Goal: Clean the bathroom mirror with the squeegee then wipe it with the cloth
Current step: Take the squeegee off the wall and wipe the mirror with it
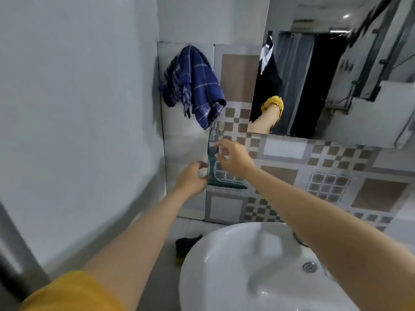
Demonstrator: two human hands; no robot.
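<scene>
A teal squeegee (213, 162) hangs upright from a wall hook, its blade end at the bottom. My left hand (193, 178) touches the blade's left end with pinched fingers. My right hand (233, 157) is at the handle, fingers spread and partly curled around it; a firm grip is not clear. A blue checked cloth (193, 86) hangs on the wall just above the squeegee. The mirror (325, 86) is on the tiled wall at the upper right.
A white washbasin (224, 265) with a metal drain (310, 267) sits below my arms. A dark object (186, 245) lies on the floor left of the basin. A plain grey wall fills the left side.
</scene>
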